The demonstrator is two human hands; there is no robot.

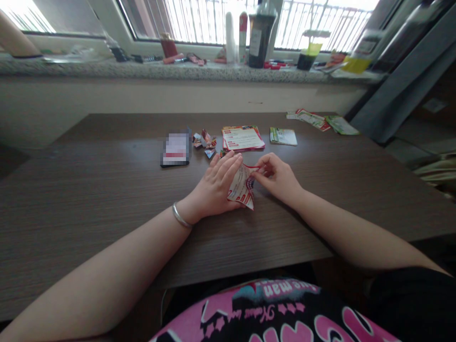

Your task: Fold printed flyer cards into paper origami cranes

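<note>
A folded sheet of printed paper (241,184), white with red parts, is between my two hands, above the near middle of the table. My left hand (219,185) is wrapped along its left side, fingers over the far edge and thumb beneath. With thumb and fingertips, my right hand (276,175) pinches the paper's upper right edge. One corner of the paper points down toward me. Just beyond my left hand lie small folded paper pieces (204,141), and a stack of printed sheets (242,138) lies behind the paper.
A phone-like device (175,148) with a blurred screen lies left of the paper pieces. A smaller green-edged stack (283,136) and loose leaflets (309,118) are at the back right. Bottles and small items line the granite windowsill (142,70) beyond the brown table (89,190).
</note>
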